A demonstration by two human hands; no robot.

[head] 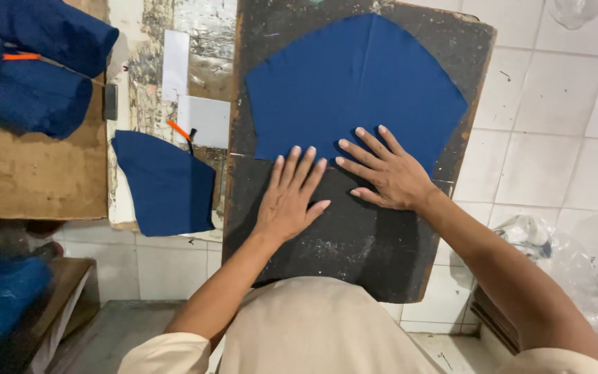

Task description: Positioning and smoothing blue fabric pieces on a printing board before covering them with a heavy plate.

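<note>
A cut piece of dark blue cloth (354,83) lies flat on a worn black board (354,256). My left hand (292,197) rests palm down on the board, its fingertips touching the cloth's near edge. Flat beside it, my right hand (385,170) has its fingers spread over the lower edge of the cloth. Neither hand holds anything.
A smaller blue cloth piece (167,183) lies left of the board, by an orange-handled tool (183,133) and white paper (203,119). Rolled blue fabric (29,69) sits on a brown table (36,180) at far left. Plastic bags (555,242) lie on the tiled floor at right.
</note>
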